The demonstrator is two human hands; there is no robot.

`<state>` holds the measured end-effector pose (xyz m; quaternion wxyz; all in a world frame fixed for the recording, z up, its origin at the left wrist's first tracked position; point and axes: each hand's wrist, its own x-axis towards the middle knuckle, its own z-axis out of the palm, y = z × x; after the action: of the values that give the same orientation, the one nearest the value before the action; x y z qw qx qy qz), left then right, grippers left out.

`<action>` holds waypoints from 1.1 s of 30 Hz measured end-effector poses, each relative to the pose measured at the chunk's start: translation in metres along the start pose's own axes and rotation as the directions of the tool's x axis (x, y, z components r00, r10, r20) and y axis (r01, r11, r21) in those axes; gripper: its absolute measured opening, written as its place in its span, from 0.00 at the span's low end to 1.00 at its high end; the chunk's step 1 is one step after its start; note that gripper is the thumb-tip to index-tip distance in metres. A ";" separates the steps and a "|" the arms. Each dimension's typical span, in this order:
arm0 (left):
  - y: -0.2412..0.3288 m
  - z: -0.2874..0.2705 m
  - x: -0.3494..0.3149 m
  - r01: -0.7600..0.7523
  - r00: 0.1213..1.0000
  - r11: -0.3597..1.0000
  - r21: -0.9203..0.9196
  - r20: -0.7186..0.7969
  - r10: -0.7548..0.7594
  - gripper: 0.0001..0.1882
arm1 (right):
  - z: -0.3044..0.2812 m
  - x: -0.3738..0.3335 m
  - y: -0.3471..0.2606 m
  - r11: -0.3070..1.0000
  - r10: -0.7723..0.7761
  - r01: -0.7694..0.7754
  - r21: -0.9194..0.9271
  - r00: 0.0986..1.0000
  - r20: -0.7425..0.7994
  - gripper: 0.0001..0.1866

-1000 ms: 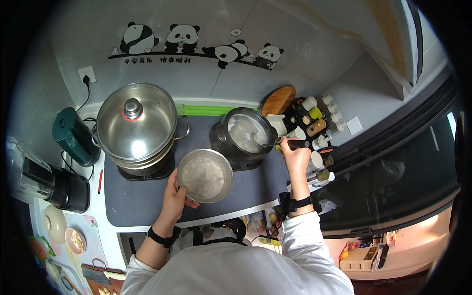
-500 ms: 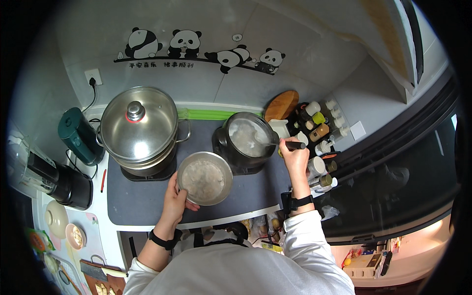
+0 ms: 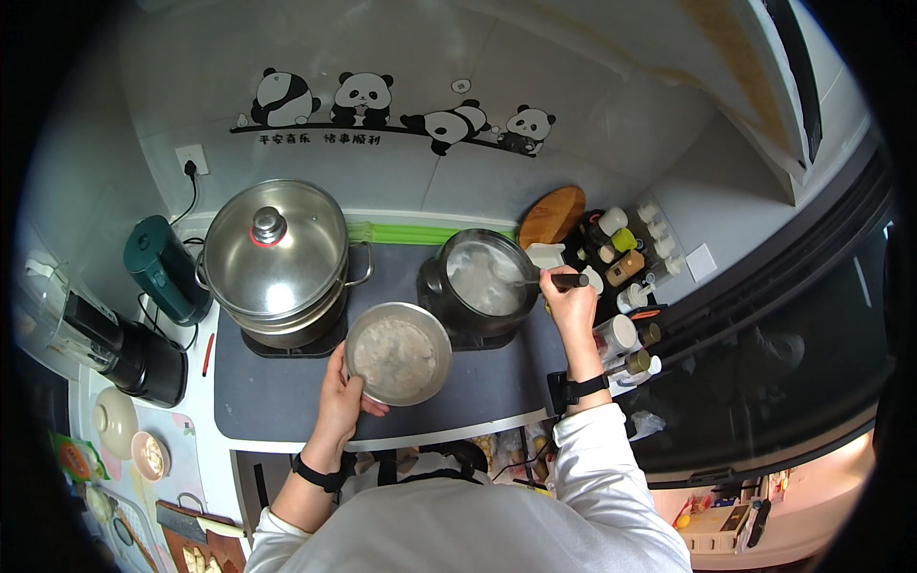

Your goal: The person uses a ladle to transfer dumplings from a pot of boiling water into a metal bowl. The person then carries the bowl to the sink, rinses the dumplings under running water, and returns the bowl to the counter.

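My left hand (image 3: 342, 399) is closed on the near-left rim of a round metal bowl (image 3: 442, 336), its thumb over the edge. Cloudy liquid with pale pieces fills much of the bowl, tilted slightly above the grey mat. My right hand (image 3: 570, 304) grips the black handle of a ladle (image 3: 571, 281). Its metal shaft slants left into a dark cooking pot (image 3: 438, 304), and its head is partly sunk in the whitish, steaming liquid there. The bowl is close to the pot's near-left side.
At left, a large lidded steel steamer (image 3: 277, 258) stands on a black burner beside a green kettle (image 3: 164, 272) and a blender (image 3: 143, 363). Bottles and jars (image 3: 621, 334) crowd the right. A knife (image 3: 180, 520) lies on a cutting board at lower left.
The view has shifted slightly, so everything appears a little lower. Both hands keep their holds; the ladle's head is less distinct in the pot's liquid.
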<state>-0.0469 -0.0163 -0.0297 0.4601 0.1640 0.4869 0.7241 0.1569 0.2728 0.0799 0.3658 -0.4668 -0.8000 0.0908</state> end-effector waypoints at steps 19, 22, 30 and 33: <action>-0.002 0.004 -0.014 -0.046 0.996 0.999 0.024 -0.072 0.047 0.34 | 0.016 -0.006 0.003 0.976 -0.061 0.055 0.210 0.998 0.020 0.10; -0.001 0.004 -0.018 -0.046 0.995 0.998 0.031 -0.092 0.049 0.34 | 0.020 -0.012 0.003 0.966 -0.102 0.097 0.239 0.995 0.011 0.10; 0.002 0.005 -0.024 -0.059 0.995 0.998 0.017 -0.080 0.060 0.33 | 0.031 -0.031 0.017 0.903 -0.025 0.008 0.429 0.999 0.035 0.09; 0.003 0.003 -0.019 -0.011 0.997 0.999 0.037 -0.070 0.014 0.31 | 0.026 -0.043 0.023 0.842 0.070 -0.098 0.530 0.995 0.073 0.07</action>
<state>-0.0363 -0.0302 -0.0216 0.4351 0.1501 0.5149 0.7232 0.1678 0.2560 0.0286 0.4560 -0.3790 -0.7313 0.3371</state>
